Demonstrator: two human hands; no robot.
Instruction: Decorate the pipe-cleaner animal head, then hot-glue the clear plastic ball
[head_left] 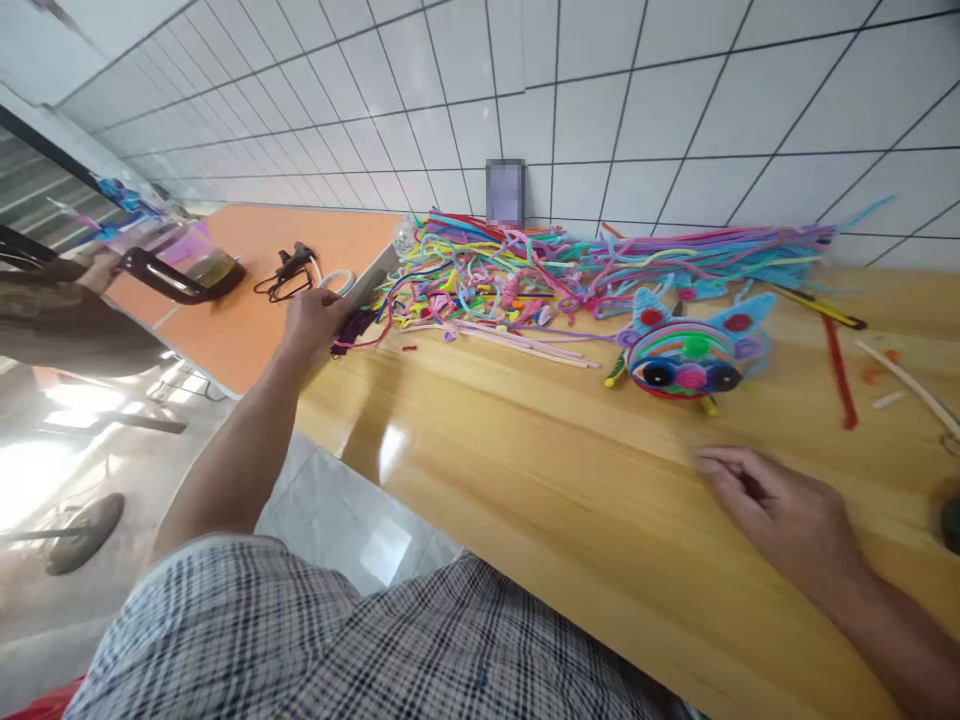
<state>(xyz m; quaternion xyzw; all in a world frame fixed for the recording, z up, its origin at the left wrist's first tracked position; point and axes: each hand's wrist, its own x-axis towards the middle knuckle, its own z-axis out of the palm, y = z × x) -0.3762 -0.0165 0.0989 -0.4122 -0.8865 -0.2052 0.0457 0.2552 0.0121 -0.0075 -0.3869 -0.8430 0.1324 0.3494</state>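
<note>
So the right hand [784, 510] was loosely curled and free above the table [487, 420], with that goofy black-eyed animal face [691, 376] just past its fingertips. Left hand [313, 322] was right by a dark purple bundle [352, 332], couldn't tell if gripping. Pipe cleaners [487, 265] lay heaped beyond both.

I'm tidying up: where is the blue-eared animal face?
In the head view, the animal face is right of centre on the wooden table, in front of the pipe cleaners and beyond the right hand.
</note>
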